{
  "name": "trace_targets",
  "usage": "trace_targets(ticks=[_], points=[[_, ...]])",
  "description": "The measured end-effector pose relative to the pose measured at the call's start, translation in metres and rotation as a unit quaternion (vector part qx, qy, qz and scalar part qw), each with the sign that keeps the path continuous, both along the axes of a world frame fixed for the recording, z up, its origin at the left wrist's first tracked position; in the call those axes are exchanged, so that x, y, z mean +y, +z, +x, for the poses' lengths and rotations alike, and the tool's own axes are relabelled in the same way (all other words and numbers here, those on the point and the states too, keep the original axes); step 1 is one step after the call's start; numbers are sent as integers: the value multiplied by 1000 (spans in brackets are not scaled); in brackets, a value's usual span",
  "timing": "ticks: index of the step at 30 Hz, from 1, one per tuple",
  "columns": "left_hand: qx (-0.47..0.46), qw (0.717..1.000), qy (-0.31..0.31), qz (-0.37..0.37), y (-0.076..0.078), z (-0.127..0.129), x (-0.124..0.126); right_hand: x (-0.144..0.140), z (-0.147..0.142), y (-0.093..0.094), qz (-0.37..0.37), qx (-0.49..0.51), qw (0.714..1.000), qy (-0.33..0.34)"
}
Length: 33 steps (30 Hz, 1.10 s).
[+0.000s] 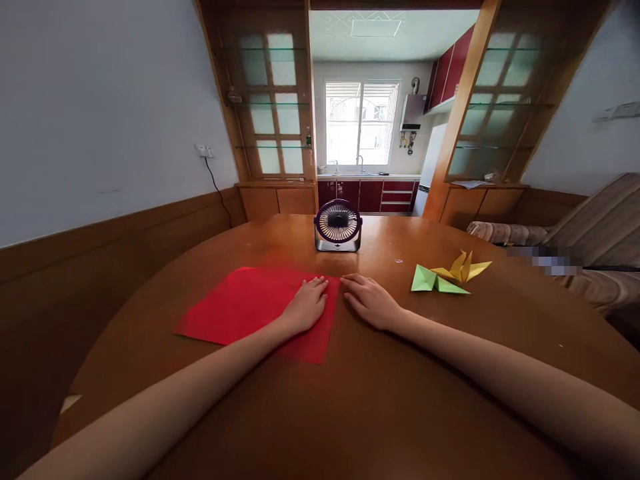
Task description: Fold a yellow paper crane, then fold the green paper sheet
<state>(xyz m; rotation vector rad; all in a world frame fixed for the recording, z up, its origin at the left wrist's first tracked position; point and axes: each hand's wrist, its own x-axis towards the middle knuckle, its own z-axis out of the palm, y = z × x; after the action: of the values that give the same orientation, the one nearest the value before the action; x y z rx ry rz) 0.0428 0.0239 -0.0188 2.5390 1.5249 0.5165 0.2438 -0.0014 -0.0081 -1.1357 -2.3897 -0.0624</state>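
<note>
A flat sheet of red paper (240, 303) lies on the round wooden table, left of the middle. My left hand (307, 305) rests on its right part, palm down, fingers stretched toward the far edge. Just past the sheet's right edge, my right hand (371, 302) lies on the tabletop with its fingers out and its fingertips near the paper's far right corner. Whether those fingertips touch the paper I cannot tell. Neither hand holds anything.
A small dark round fan (338, 223) stands beyond the hands. To the right are a yellow folded paper bird (463, 268) and a green folded paper piece (425, 279). A striped sofa (600, 227) is at the far right. The table (380, 407) has a curved edge.
</note>
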Motion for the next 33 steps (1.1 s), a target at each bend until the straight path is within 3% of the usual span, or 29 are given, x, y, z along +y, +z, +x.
trace_targets(ticks=[6,15,21,33], points=[[-7,999,31,3,-2,20,-1,5,-1,-11,-48,-23,998,-15],[58,998,-8,-12,-2,11,-4,1,-3,-9,-89,-67,993,-23],[121,991,57,-32,0,-27,7,3,-1,-12,-82,-63,994,-20],[145,969,196,-50,3,-114,29,3,-1,-11,-88,-59,994,-20]])
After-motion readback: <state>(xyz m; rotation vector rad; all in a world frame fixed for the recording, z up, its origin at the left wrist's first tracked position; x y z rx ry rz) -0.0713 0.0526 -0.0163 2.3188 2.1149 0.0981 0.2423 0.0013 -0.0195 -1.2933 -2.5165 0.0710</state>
